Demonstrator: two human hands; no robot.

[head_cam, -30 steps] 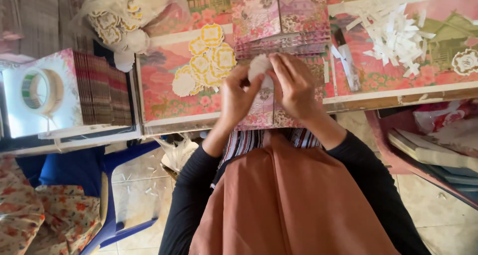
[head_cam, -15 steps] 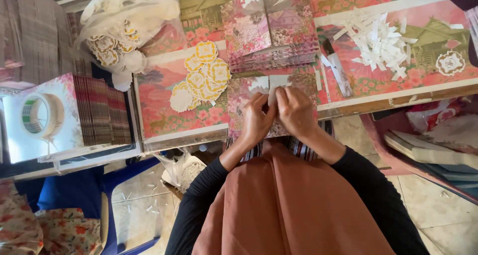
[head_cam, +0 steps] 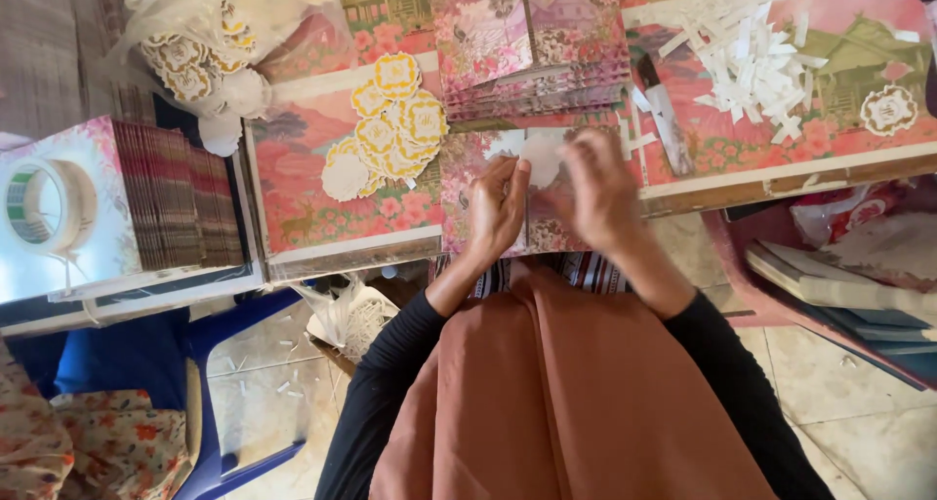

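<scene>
My left hand [head_cam: 500, 207] and my right hand [head_cam: 600, 190] rest on a pink floral card [head_cam: 467, 207] lying at the table's front edge. Between the fingertips sits a small white round paper piece [head_cam: 540, 154], which both hands pinch or press onto the card. The right hand is blurred. Just beyond the card lies a stack of similar floral cards [head_cam: 532, 71]. To the left, a pile of yellow and white ornate stickers [head_cam: 390, 129] lies on the patterned table cover.
A heap of white paper strips [head_cam: 752, 56] and a cutter [head_cam: 662, 105] lie at the right. A plastic bag of stickers [head_cam: 210, 56] sits far left, with a tape roll [head_cam: 44, 207] on a box and stacked cards [head_cam: 176, 207]. A blue chair [head_cam: 210, 402] stands below.
The view shifted and my hands drew slightly apart over the floral card; the white round piece now shows between the fingertips, and the right hand is moving.
</scene>
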